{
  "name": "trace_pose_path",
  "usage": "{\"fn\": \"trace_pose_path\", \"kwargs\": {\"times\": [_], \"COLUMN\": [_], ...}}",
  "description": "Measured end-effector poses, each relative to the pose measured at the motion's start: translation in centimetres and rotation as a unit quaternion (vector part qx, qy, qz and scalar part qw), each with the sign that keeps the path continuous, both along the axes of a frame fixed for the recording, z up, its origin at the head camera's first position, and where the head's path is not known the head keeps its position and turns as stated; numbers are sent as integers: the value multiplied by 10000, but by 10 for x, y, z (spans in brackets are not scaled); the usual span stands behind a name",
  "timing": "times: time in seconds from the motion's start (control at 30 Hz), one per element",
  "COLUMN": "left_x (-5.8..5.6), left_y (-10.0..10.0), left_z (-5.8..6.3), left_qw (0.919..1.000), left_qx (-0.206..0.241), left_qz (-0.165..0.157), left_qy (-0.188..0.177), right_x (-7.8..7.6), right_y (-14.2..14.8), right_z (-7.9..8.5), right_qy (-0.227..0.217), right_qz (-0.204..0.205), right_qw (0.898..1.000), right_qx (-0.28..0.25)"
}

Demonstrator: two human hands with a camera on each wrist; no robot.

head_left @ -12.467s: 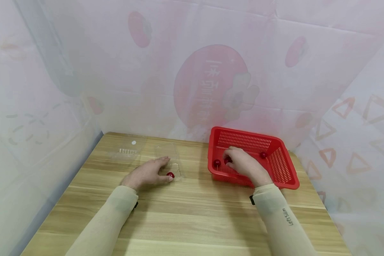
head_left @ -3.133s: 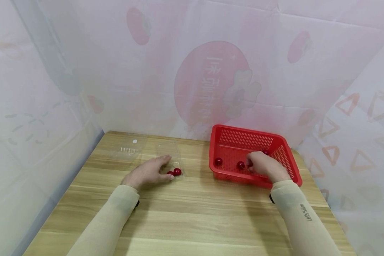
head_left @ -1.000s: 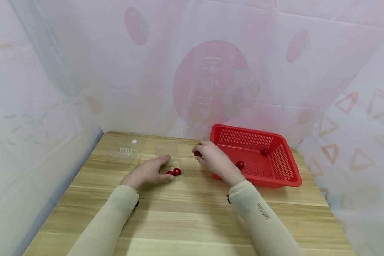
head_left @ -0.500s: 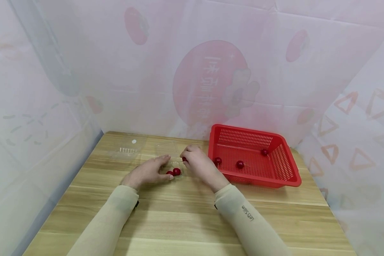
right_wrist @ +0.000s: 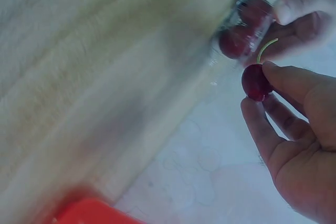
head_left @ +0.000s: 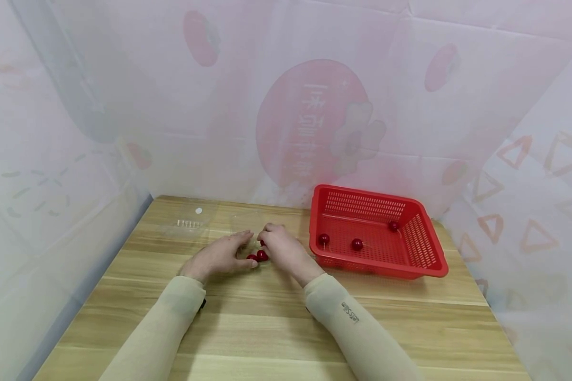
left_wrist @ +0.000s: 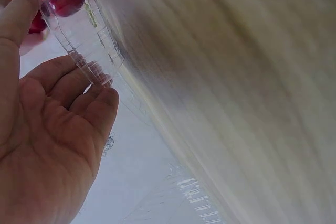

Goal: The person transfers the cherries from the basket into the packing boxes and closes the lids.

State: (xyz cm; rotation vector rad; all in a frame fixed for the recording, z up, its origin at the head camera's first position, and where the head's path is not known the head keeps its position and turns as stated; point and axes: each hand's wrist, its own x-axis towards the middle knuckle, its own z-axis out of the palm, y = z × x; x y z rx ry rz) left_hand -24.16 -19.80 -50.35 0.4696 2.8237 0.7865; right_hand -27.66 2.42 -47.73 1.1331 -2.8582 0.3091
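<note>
My left hand (head_left: pixel 219 256) holds a small clear plastic box (left_wrist: pixel 86 51) on the table, thumb on the near side and fingertips against its other end. Two dark red cherries (right_wrist: pixel 233 43) lie in the box; they also show beside my left thumb in the head view. My right hand (head_left: pixel 286 253) pinches a third cherry (right_wrist: pixel 256 82) between thumb and fingers, its green stem pointing toward the box. That cherry hangs just off the box's edge, apart from the two inside. In the head view my right fingers mostly cover it.
At the right stands a red plastic basket (head_left: pixel 362 192) with slotted walls. Three cherries (head_left: pixel 357 244) with stems lie spread over its floor. Another clear plastic container (head_left: pixel 189 224) with a white round sticker sits at the table's back left. Printed cloth walls (head_left: pixel 238 159) border the wooden table.
My right hand has carried a cherry from the basket leftward to the box. Earlier only one cherry showed beside my left thumb; two show now. The left hand has stayed in place.
</note>
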Motion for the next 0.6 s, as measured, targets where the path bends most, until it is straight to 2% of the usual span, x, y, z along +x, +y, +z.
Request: {"fn": "trace_pose_path", "kwargs": {"times": [0.27,0.6], "left_x": [1,1], "left_y": [1,0], "left_z": [1,1], "left_qw": [10000,10000], "left_qx": [-9,-4], "left_qz": [6,7], "left_qy": [-23,-5], "right_x": [-5,-5], "right_y": [-6,-6], "right_z": [-11,-10], "right_qy": [-162,-112], "right_qz": [-143,-51], "right_qw": [9998,9999], "right_qx": [44,-29]}}
